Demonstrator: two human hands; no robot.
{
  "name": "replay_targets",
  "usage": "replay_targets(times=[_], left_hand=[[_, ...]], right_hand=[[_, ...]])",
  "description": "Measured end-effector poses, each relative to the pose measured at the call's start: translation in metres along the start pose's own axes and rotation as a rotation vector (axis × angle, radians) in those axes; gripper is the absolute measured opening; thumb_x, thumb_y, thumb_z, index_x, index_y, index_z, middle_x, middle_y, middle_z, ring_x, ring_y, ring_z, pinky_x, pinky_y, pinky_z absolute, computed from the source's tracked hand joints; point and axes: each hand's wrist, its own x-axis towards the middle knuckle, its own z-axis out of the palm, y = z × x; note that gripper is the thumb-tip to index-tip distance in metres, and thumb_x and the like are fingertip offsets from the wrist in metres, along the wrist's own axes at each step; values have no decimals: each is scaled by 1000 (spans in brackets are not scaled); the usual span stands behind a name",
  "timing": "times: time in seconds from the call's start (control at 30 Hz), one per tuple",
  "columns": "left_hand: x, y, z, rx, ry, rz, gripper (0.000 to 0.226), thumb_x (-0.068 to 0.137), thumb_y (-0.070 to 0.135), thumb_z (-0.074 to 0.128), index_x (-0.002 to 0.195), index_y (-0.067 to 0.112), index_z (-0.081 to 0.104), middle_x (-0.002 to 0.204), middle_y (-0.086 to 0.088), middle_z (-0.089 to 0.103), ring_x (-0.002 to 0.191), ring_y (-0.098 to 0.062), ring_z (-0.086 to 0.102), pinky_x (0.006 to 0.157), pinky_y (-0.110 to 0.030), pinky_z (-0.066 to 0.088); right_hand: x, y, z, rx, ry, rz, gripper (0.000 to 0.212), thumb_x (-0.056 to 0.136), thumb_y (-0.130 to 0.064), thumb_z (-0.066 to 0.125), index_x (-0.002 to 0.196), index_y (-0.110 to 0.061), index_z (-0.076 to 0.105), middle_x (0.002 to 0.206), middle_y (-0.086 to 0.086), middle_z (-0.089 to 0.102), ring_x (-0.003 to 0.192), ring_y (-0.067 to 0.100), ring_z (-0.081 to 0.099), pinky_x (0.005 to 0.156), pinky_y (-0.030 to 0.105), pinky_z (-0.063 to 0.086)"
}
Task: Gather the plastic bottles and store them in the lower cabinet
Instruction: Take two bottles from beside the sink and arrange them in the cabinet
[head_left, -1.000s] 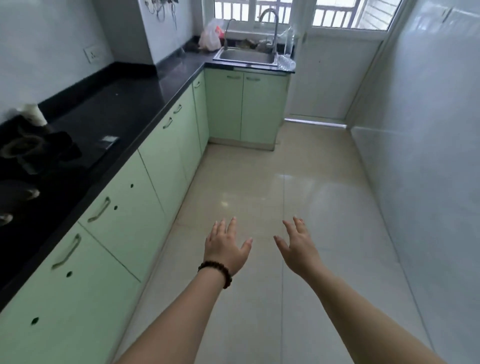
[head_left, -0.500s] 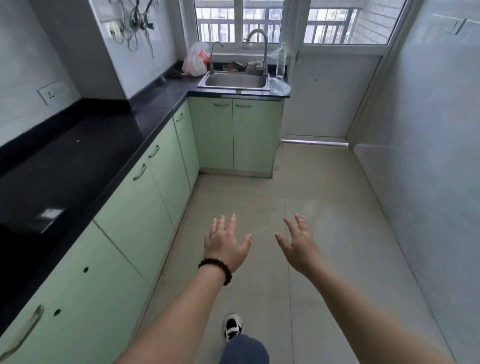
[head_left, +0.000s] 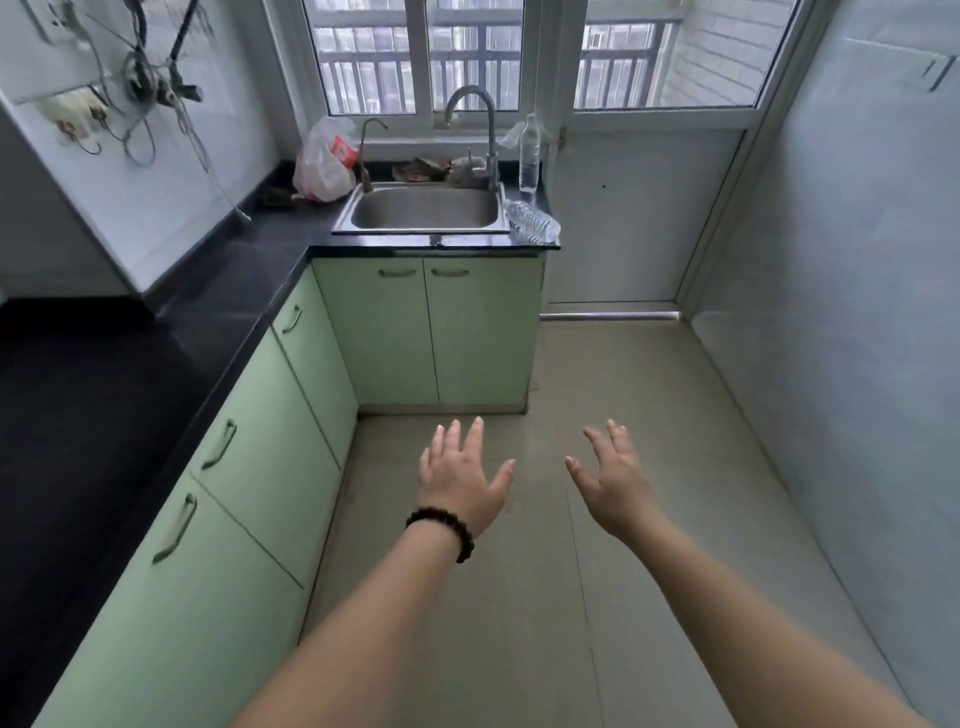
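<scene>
Bottles, two, beside sink (head_left: 426, 208): upright bottle (head_left: 530, 156), lying bottle (head_left: 532, 222); two empty hands.

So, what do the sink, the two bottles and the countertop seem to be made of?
Sink: brushed stainless steel, grey and dull-shining. Upright bottle and lying bottle: clear thin plastic, the lying one ribbed. Countertop: glossy black, probably polished stone, since it reflects window light.

Two bottles (head_left: 530, 156), one sink (head_left: 425, 208), two hands (head_left: 460, 480).
</scene>
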Motion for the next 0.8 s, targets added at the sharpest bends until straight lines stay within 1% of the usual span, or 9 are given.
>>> replay_targets(times=[0.27, 0.53, 0.67, 0.8], left_hand=[[168, 18, 23, 8, -9, 0, 74, 92, 58, 40, 152, 24, 16, 159, -7, 17, 147, -22, 5, 117, -40, 10], [357, 70, 27, 30, 23, -70, 74, 91, 58, 41, 152, 24, 17, 158, -7, 19, 146, -23, 7, 117, -39, 11], [426, 89, 22, 33, 57, -76, 73, 92, 58, 40, 152, 23, 18, 158, -7, 20, 146, -23, 9, 117, -38, 12], [484, 94, 23, 35, 58, -101, 73, 92, 58, 40, 152, 23, 18, 158, -8, 20, 146, -22, 9, 117, -38, 11]], right_hand=[[174, 23, -5, 29, 17, 7, 60, 95, -37, 51, 147, -15, 32, 160, 8, 9, 148, 20, 0, 116, 31, 8], [384, 24, -50, 50, -5, -66, 61, 95, -37, 50, 148, -15, 30, 160, 9, 8, 148, 20, -2, 117, 32, 6], [455, 18, -64, 52, -28, -94, 60, 95, -38, 50, 148, -16, 30, 160, 8, 8, 148, 19, -2, 117, 33, 6], [512, 14, -67, 44, -65, -98, 61, 95, -38, 49, 148, -17, 28, 161, 7, 6, 147, 18, -4, 116, 32, 6]])
